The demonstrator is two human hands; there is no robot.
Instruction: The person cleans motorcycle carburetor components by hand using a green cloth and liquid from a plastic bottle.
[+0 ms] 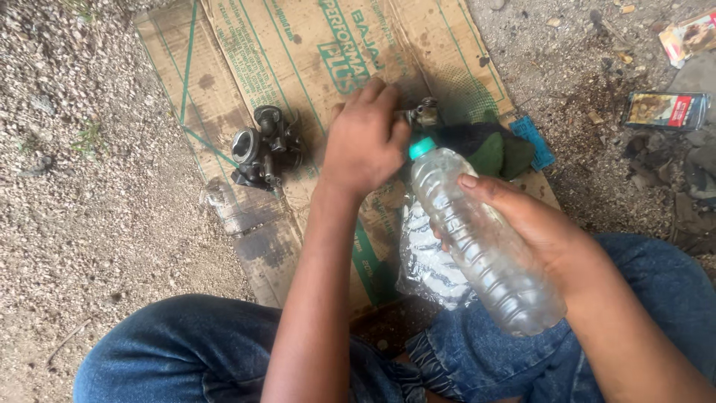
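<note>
My right hand point(522, 224) grips a clear ribbed plastic bottle point(477, 246) with a teal cap point(421, 147), tilted with the cap pointing up and left. My left hand point(365, 142) is closed at the cap end, its fingers holding a small dark metal part point(425, 114) just above the cap. A larger dark metal carburetor body point(262, 147) lies on the flattened cardboard point(313, 52) to the left of my left hand, apart from it.
A green and black cloth point(496, 153) and a blue scrap point(533, 138) lie by the cardboard's right edge. A crumpled clear plastic bag point(425, 265) sits under the bottle. Gravel surrounds the cardboard; flattened packets point(666, 110) lie at the right. My jeans-clad knees point(179, 343) fill the bottom.
</note>
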